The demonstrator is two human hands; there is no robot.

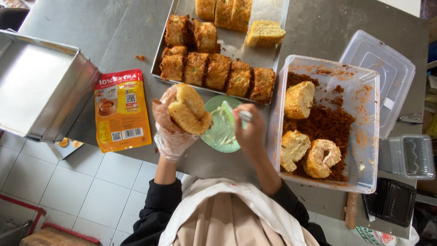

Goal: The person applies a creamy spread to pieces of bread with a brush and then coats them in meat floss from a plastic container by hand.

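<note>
Fingers of the gloved left hand (170, 130) wrap a cake roll slice (189, 109), long axis tilted up-left toward the baking tray (268, 11), held above the worktop's (114, 27) near edge. Right hand (250, 132) pinches a small spreader (234, 114) over a green lid (221, 132). Just right, a clear tub (371, 132) of brown crumbs crowds the near-right corner. Grey steel surface; white floor tiles below.

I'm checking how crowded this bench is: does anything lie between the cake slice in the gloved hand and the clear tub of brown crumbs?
Yes. The cake slice sits in the gloved left hand. Between it and the clear tub are the green plate and the bare right hand, which holds a utensil over that plate.
</note>
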